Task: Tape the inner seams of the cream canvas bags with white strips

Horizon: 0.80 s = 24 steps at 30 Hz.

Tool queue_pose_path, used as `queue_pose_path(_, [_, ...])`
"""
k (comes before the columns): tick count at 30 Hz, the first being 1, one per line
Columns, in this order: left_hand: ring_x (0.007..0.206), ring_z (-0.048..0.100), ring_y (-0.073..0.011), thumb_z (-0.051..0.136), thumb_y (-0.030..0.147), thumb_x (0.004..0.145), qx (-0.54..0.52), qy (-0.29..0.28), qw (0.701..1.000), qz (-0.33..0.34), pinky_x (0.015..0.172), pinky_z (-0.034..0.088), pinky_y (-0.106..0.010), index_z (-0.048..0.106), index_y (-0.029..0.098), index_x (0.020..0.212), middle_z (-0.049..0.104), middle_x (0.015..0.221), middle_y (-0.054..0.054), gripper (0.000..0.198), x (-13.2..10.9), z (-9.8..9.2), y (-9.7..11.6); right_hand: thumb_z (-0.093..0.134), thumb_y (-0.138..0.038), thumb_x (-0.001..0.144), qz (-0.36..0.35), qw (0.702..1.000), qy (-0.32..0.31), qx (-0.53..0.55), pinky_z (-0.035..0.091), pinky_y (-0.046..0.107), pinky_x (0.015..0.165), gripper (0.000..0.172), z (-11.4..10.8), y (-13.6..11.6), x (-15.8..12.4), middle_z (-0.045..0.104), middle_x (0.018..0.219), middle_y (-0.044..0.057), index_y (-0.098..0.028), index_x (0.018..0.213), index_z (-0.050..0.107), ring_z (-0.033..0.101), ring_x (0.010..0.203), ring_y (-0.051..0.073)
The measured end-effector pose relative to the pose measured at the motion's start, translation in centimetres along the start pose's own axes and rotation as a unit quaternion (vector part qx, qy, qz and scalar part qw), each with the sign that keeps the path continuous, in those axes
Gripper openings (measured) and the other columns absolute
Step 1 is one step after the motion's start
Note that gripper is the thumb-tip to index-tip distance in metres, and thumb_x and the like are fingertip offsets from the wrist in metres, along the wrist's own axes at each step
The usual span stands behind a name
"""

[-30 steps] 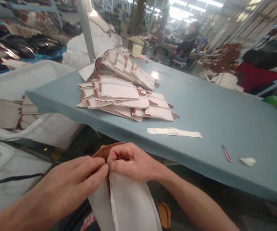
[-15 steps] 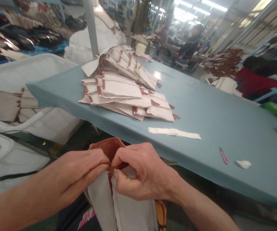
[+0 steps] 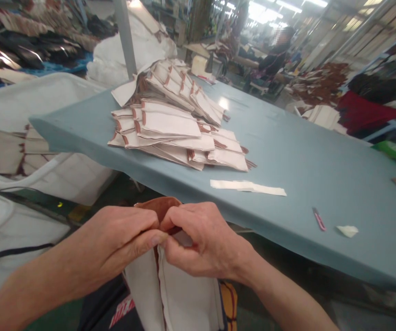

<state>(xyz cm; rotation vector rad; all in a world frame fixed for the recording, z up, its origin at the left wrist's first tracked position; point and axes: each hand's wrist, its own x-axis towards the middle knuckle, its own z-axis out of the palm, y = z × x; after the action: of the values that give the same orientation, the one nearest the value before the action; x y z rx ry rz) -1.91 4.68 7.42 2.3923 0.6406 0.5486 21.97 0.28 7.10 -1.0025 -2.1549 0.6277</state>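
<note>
A cream fabric piece with brown leather-like edging (image 3: pixel 189 294) hangs over my lap, its brown top part (image 3: pixel 161 203) curving up behind my fingers. My left hand (image 3: pixel 125 239) pinches the brown edge at the top of the middle seam. Right beside it, my right hand (image 3: pixel 198 239) grips the same edge between thumb and bent forefinger. The two hands meet at the seam, and their fingers cover the exact spot held. Below them the seam runs down between two cream panels.
Stacked cream pieces with brown edges (image 3: pixel 170 122) lie on the blue-green table (image 3: pixel 304 184). Nearer are a cream strip (image 3: pixel 248 186), a pink-handled cutter (image 3: pixel 319 219) and a white scrap (image 3: pixel 347 231). White bins (image 3: pixel 77 177) stand at left. A person (image 3: pixel 270 59) sits in the background.
My left thumb has slid right, over the seam, and now touches my right fingers. The brown top part shows a little less. The camera view has shifted slightly.
</note>
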Motion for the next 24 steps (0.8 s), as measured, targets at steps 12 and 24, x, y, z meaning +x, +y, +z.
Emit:
queue_pose_path(12, [0.057, 0.036, -0.0104, 0.051, 0.071, 0.118, -0.267, 0.006, 0.958, -0.107, 0.051, 0.029, -0.024, 0.044, 0.022, 0.067, 0.035, 0.064, 0.007, 0.071, 0.2, 2.9, -1.1, 0.064, -0.03, 0.105, 0.089, 0.971, -0.082, 0.209, 0.048, 0.025, 0.065, 0.018, -2.1, 0.3, -0.5, 0.068, 0.076, -0.004, -0.024, 0.088, 0.062, 0.062, 0.065, 0.012])
queue_pose_path(24, [0.057, 0.035, -0.0106, 0.065, 0.064, 0.111, -0.275, -0.006, 0.952, -0.132, 0.051, 0.028, -0.024, 0.044, 0.023, 0.066, 0.036, 0.062, 0.008, 0.065, -0.3, 2.8, -1.9, 0.052, -0.025, 0.119, -0.056, 0.996, -0.032, -0.061, 0.048, 0.03, 0.07, 0.025, -0.5, 0.9, -1.3, 0.078, 0.082, 0.0, -0.024, 0.098, 0.067, 0.071, 0.074, 0.016])
